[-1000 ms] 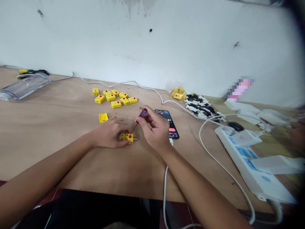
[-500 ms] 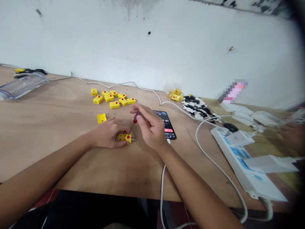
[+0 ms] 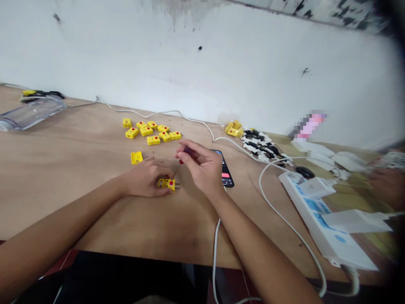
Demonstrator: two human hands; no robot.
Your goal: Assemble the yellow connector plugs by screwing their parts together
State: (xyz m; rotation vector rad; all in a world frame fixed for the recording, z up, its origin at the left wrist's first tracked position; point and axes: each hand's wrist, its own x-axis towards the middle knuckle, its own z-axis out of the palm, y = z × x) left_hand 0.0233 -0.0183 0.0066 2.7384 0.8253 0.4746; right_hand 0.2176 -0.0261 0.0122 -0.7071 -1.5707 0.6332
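Flat on the wooden table lies a yellow two-pin plug connector point(image 3: 167, 184) with a red dot, its metal pins pointing right. My left hand point(image 3: 148, 177) grips it from the left between thumb and fingers. Above it, my right hand point(image 3: 202, 169) is closed round the handle of a small screwdriver point(image 3: 181, 161), which tilts so that its thin shaft runs down to the connector. Whether the tip sits in a screw is too small to tell. Beyond my left hand rests an open yellow cover half point(image 3: 136, 158), with a tiny brass-coloured piece point(image 3: 153, 151) nearby.
Several yellow connectors point(image 3: 146, 131) stand further back. A smartphone point(image 3: 227, 173) lies partly behind my right hand. To the right are a bag of yellow parts point(image 3: 234, 128), black-and-white parts point(image 3: 261, 143), a white power strip point(image 3: 325, 223) and loose cables. At far right, another person's hand point(image 3: 387, 181) appears blurred.
My right hand has turned slightly round the screwdriver handle, now hiding more of it and of the phone. The left hand and connector stay in place; the view has shifted a little.
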